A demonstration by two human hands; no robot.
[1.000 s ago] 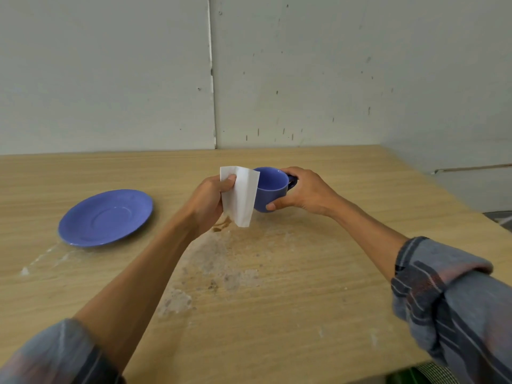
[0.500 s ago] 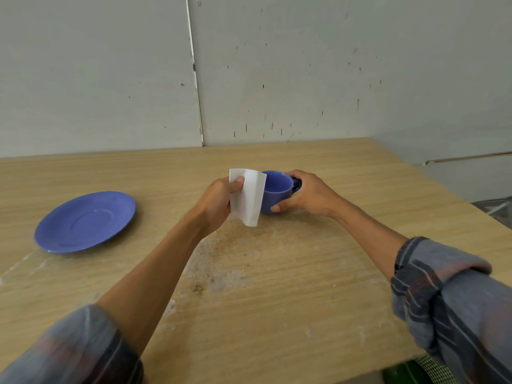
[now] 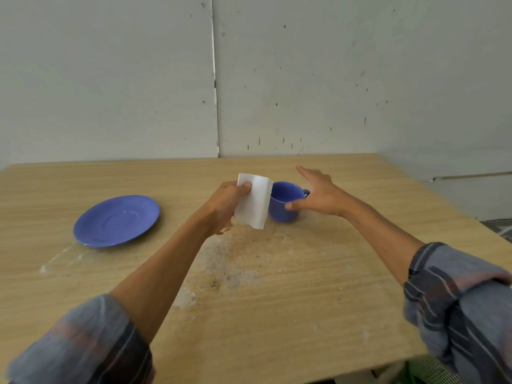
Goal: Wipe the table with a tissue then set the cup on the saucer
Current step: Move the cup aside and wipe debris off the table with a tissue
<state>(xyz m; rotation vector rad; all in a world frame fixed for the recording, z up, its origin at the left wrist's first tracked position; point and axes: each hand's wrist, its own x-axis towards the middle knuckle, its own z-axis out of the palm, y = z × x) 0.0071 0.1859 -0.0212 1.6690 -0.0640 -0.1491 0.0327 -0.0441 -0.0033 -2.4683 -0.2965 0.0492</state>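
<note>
The right hand (image 3: 318, 194) has let go of the blue cup (image 3: 285, 202); a moment ago it gripped the cup's handle side, now its fingers are spread open, the thumb just at the cup's wall. The cup stands upright on the wooden table (image 3: 304, 300), beyond a pale, stained patch (image 3: 235, 261). The left hand (image 3: 228, 202) still pinches the white tissue (image 3: 253, 200) above the table, in front of the cup. The blue saucer (image 3: 116, 220) lies well apart to the left.
</note>
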